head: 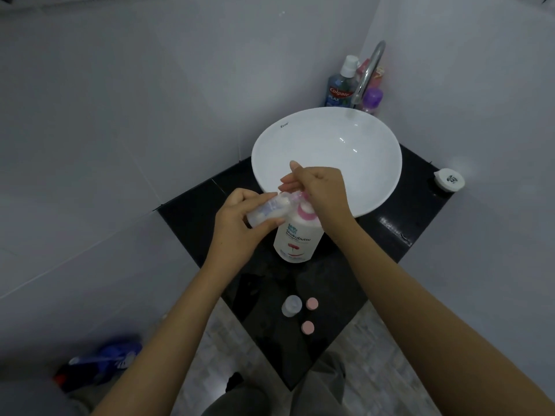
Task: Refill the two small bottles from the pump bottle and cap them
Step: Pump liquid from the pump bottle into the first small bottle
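A white pump bottle (295, 240) with a pink collar stands on the black counter (327, 283) in front of the basin. My left hand (240, 223) holds a small clear bottle (267, 212) tilted on its side, its mouth against the pump's spout. My right hand (321, 190) rests on the pump head, which it hides. A second small clear bottle (291, 306) stands upright and uncapped near the counter's front corner. Two pink caps lie beside it, one (312, 303) to its right and one (307, 327) nearer me.
A white round basin (345, 139) sits behind the pump bottle under a chrome tap (368, 73). Mouthwash (341, 85) and other bottles stand in the back corner. A white round container (449, 180) sits at the counter's right edge. Blue items (105, 358) lie on the floor at left.
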Tool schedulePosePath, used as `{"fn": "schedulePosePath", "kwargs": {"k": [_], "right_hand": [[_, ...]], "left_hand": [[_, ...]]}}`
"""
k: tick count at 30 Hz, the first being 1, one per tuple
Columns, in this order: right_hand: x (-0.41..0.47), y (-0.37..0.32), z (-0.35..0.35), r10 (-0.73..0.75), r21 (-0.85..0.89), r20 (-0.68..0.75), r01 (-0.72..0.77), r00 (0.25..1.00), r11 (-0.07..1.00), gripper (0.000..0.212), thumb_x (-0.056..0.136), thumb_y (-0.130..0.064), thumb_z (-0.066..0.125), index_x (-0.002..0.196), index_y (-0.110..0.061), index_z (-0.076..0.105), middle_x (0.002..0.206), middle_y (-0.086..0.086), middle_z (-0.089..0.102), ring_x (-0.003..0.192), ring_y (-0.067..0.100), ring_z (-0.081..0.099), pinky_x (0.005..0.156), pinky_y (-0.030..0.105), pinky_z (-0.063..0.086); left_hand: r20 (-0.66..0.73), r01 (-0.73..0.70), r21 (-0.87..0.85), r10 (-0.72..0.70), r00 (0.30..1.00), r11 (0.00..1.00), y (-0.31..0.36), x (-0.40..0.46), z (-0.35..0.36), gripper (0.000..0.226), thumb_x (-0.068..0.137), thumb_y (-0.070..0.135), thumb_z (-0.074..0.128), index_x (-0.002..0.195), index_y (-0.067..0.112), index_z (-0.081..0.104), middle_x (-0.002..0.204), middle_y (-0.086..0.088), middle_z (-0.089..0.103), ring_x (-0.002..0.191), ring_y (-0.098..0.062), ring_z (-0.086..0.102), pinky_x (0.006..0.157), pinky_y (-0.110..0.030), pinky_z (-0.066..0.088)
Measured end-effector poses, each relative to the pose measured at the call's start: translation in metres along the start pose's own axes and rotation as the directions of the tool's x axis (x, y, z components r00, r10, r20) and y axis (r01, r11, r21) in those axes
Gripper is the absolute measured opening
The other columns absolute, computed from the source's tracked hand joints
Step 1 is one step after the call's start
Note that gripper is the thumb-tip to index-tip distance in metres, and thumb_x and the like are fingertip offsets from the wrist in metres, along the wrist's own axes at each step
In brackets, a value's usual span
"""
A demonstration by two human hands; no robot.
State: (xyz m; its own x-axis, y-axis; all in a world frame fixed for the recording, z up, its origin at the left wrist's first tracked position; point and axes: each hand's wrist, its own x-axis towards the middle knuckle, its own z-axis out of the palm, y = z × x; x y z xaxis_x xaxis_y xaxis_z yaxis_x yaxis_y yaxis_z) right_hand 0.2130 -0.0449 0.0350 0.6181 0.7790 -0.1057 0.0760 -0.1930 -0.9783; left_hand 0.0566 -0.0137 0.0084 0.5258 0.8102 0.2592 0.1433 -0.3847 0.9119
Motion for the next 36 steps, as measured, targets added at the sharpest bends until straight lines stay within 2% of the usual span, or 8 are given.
{"fn": "schedulePosePath", "kwargs": {"k": [3, 6, 13, 17, 23, 27, 31, 36], "right_hand": [[-0.002, -0.003, -0.002, 0.004, -0.008, 0.043, -0.004, 0.999, 1.0, 0.039, 0.097, -0.027, 0.049, 0.08, -0.002, 0.074, 0.071, 0.005, 0.072, 0.06, 0.004, 0.067, 0.061, 0.008, 0.051], [0.0, 0.002, -0.004, 0.081, -0.076, 0.079, -0.075, 0.994, 0.994, 0.043, 0.1, -0.028, 0.042, 0.087, -0.002, 0.074, 0.079, 0.006, 0.073, 0.068, 0.005, 0.067, 0.072, 0.016, 0.052], [0.001, 0.009, -0.003, 0.107, -0.111, 0.084, -0.097, 0.991, 0.989, 0.042, 0.1, -0.027, 0.041, 0.09, -0.004, 0.075, 0.082, 0.003, 0.075, 0.061, -0.005, 0.063, 0.063, 0.016, 0.045], [0.005, -0.004, -0.01, 0.051, -0.06, 0.117, -0.044, 0.992, 0.997, 0.037, 0.097, -0.029, 0.049, 0.087, -0.005, 0.075, 0.085, 0.006, 0.076, 0.081, 0.012, 0.072, 0.074, 0.018, 0.053], [-0.001, 0.012, -0.001, 0.127, -0.123, 0.04, -0.121, 0.991, 0.985, 0.044, 0.099, -0.028, 0.043, 0.074, -0.011, 0.075, 0.065, -0.004, 0.07, 0.044, -0.008, 0.056, 0.045, 0.005, 0.041], [0.0, 0.01, -0.004, 0.11, -0.134, 0.095, -0.096, 0.989, 0.986, 0.042, 0.099, -0.026, 0.043, 0.078, -0.009, 0.076, 0.059, -0.011, 0.07, 0.052, -0.006, 0.058, 0.059, 0.015, 0.044], [0.005, -0.002, -0.008, 0.073, -0.045, 0.122, -0.068, 0.99, 0.997, 0.038, 0.097, -0.025, 0.049, 0.083, -0.001, 0.074, 0.084, 0.017, 0.074, 0.079, 0.023, 0.071, 0.08, 0.028, 0.055], [0.002, 0.007, -0.001, 0.1, -0.049, 0.044, -0.098, 0.994, 0.994, 0.044, 0.099, -0.026, 0.043, 0.085, 0.003, 0.073, 0.08, 0.013, 0.073, 0.065, 0.01, 0.066, 0.067, 0.018, 0.052]], "left_hand": [[0.01, -0.012, -0.012, 0.012, 1.0, 1.0, 0.001, 0.003, -0.002, 0.042, 0.075, 0.021, 0.076, 0.114, 0.028, 0.062, 0.094, 0.015, 0.052, 0.09, 0.013, 0.05, 0.075, -0.002, 0.042], [0.042, 0.004, -0.004, -0.004, 0.999, 1.0, -0.004, 0.005, -0.001, 0.042, 0.074, 0.021, 0.076, 0.113, 0.029, 0.063, 0.095, 0.014, 0.052, 0.091, 0.013, 0.049, 0.075, -0.001, 0.042], [0.063, 0.059, -0.046, -0.056, 0.996, 0.997, -0.011, 0.003, 0.001, 0.041, 0.073, 0.021, 0.077, 0.11, 0.031, 0.064, 0.094, 0.012, 0.053, 0.088, 0.014, 0.051, 0.074, -0.001, 0.042], [0.042, 0.04, -0.072, -0.037, 0.998, 0.997, -0.005, 0.004, -0.001, 0.041, 0.073, 0.026, 0.076, 0.106, 0.043, 0.06, 0.094, 0.012, 0.054, 0.089, 0.011, 0.051, 0.076, -0.003, 0.043], [0.075, 0.073, -0.059, -0.069, 0.995, 0.996, -0.01, 0.001, 0.001, 0.04, 0.073, 0.021, 0.077, 0.108, 0.036, 0.062, 0.094, 0.011, 0.053, 0.088, 0.012, 0.051, 0.076, -0.002, 0.042], [0.085, 0.12, -0.083, -0.113, 0.99, 0.989, -0.012, -0.002, 0.001, 0.039, 0.073, 0.023, 0.076, 0.108, 0.033, 0.063, 0.097, 0.005, 0.055, 0.087, 0.01, 0.052, 0.076, -0.003, 0.042], [0.067, 0.088, -0.085, -0.082, 0.994, 0.993, -0.006, 0.002, -0.001, 0.039, 0.073, 0.023, 0.077, 0.106, 0.038, 0.063, 0.096, 0.01, 0.055, 0.089, 0.01, 0.052, 0.077, -0.003, 0.043], [0.086, 0.082, -0.088, -0.074, 0.993, 0.993, -0.01, 0.006, -0.002, 0.04, 0.073, 0.02, 0.077, 0.107, 0.035, 0.063, 0.095, 0.01, 0.054, 0.089, 0.011, 0.052, 0.076, -0.002, 0.043]]}}
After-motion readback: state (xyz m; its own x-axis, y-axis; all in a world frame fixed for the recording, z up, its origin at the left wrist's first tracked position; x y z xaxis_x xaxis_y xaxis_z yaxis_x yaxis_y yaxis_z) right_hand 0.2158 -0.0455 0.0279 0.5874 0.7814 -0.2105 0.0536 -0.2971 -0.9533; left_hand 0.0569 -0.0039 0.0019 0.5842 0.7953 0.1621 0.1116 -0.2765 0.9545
